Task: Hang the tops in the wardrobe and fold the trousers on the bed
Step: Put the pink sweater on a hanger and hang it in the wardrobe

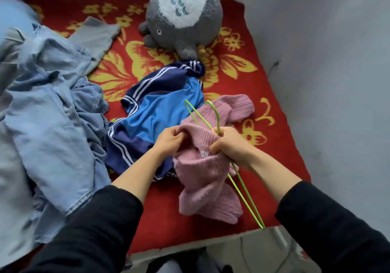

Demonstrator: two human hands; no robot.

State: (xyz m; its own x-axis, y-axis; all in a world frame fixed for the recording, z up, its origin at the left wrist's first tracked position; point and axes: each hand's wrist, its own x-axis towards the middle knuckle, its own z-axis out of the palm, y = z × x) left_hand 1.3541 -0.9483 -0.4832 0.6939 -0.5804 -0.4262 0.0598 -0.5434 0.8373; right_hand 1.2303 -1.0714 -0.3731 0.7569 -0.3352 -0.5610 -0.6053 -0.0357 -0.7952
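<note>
Threading a hanger into the pink sweater (204, 180) looks like the step in hand, so this is the hanging half of the job, with one top being readied. The left hand (168, 139) pinches the ribbed collar on one side. The right hand (230, 144) is curled round the other side of the collar and grips the green hanger (244, 196) in the same fist. Between the two hands the neck is held open, with a small white label (203, 152) showing inside.

The sweater sits on the red flowered blanket (280, 137) near the front edge of the bed. Its collar is lifted toward the person and its body slumps down toward that edge, while one sleeve lies further back to the right. Its long axis runs roughly from the far side of the bed to the near side.

The hanger slants across it, from low by the bed's front edge up through the fist to two curved green ends over the blue track jacket (152, 112). I cannot tell whether it is one hanger or two.

Next, I judge, a hanger arm must go down through the neck into a shoulder, which calls for the collar to be held wide. No wardrobe is in sight. The denim heap (52, 114) on the left lies unfolded.
</note>
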